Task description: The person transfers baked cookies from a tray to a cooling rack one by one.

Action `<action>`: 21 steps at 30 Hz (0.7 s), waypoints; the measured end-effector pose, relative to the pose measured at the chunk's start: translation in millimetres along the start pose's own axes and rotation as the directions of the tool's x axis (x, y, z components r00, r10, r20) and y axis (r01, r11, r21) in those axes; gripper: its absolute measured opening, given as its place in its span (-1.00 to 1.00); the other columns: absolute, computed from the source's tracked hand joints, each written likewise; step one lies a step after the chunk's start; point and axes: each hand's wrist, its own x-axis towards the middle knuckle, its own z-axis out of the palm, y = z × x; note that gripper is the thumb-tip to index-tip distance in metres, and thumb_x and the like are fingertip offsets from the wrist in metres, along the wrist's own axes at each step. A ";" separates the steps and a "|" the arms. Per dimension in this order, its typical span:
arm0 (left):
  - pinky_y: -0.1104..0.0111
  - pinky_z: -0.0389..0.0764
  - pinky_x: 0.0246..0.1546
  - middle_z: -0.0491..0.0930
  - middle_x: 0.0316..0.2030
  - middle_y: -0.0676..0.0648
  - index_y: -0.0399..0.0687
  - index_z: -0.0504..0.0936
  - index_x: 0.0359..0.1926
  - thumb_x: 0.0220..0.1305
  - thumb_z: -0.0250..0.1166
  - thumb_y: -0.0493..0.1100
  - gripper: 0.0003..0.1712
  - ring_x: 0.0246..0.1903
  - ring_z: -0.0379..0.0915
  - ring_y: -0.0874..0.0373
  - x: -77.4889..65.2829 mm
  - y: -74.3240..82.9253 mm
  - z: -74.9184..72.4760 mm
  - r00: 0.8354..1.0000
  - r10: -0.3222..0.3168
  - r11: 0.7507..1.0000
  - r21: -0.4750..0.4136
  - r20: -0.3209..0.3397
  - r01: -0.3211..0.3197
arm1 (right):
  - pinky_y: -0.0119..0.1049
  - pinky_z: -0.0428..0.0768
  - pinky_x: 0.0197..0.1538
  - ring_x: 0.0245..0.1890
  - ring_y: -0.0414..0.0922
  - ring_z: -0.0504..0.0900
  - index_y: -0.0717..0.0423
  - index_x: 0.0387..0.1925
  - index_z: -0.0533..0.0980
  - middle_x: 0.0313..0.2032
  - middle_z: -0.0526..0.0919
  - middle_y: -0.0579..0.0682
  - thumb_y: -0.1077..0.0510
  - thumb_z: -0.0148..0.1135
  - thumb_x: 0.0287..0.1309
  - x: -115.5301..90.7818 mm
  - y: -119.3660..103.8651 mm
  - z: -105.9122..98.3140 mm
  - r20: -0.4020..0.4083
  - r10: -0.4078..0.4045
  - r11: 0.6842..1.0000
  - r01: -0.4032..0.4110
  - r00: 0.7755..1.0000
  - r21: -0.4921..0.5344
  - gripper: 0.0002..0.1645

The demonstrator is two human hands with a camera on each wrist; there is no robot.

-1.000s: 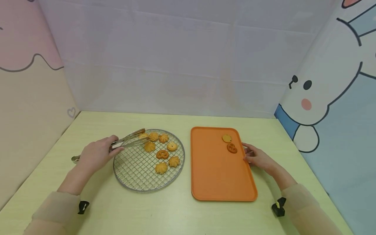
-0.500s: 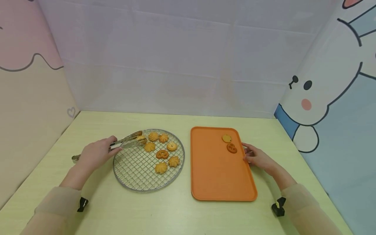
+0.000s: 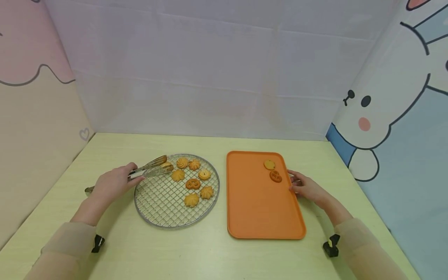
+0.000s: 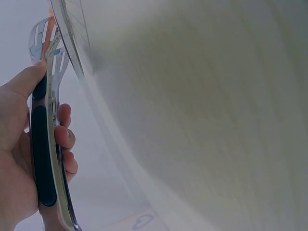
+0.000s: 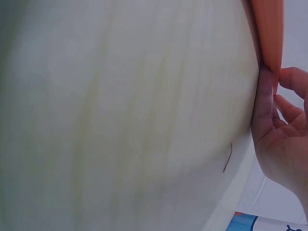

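My left hand [image 3: 113, 181] grips a pair of metal tongs [image 4: 43, 159] with dark handle pads. Their slotted tips reach over the back left of a round wire rack [image 3: 159, 210], on either side of a yellow cookie [image 3: 167, 165]. Several more cookies sit on the rack, among them a swirled cookie [image 3: 182, 162] and a pretzel [image 3: 193, 184]. At the right long edge of an orange tray [image 3: 259, 210], my right hand [image 3: 306, 188] holds the rim between thumb and fingers. A round cookie [image 3: 269, 165] and a pretzel [image 3: 275, 176] lie near that tray's far right corner.
Rack and tray stand side by side on a pale wooden table [image 3: 182, 254], with a gap between them. A white sheet [image 3: 210, 77] rises behind the table. Printed cartoon panels [image 3: 413, 147] border it on both sides.
My left hand has drawn the tongs slightly back to the left, so their tips now sit around the leftmost cookie. My right hand and the tray have stayed in place.
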 end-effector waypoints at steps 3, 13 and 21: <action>0.24 0.37 -0.69 0.60 -0.46 -0.15 -0.22 0.43 0.00 0.26 0.20 0.14 -0.46 -0.59 0.41 0.09 0.0 -0.3 0.1 1.000 -0.006 1.000 -0.002 0.000 0.006 | -0.36 0.56 -0.13 0.02 0.06 0.34 0.23 0.43 -0.01 0.09 0.29 0.26 0.25 0.07 0.27 0.1 0.5 -0.4 0.005 0.000 1.000 0.000 1.000 0.003 -0.23; 0.32 0.22 -0.72 0.43 -0.60 -0.01 -0.19 0.40 -0.01 0.29 0.18 0.14 -0.49 -0.64 0.26 0.13 -0.5 6.1 -7.4 1.000 -0.008 1.000 -0.029 -0.018 0.007 | -0.36 0.56 -0.13 0.02 0.07 0.34 0.25 0.42 -0.02 0.09 0.29 0.28 0.26 0.06 0.27 -1.3 -1.7 0.3 0.011 -0.017 1.000 0.017 1.000 0.008 -0.23; 0.32 0.24 -0.74 0.46 -0.58 -0.01 -0.19 0.40 -0.03 0.30 0.16 0.15 -0.50 -0.65 0.28 0.14 1.3 17.5 -13.1 0.999 0.004 0.999 -0.035 -0.044 -0.005 | -0.37 0.56 -0.12 0.00 0.03 0.35 0.25 0.43 -0.02 0.07 0.30 0.27 0.25 0.06 0.29 -1.2 -2.0 0.6 0.013 -0.013 1.000 0.013 1.000 0.008 -0.23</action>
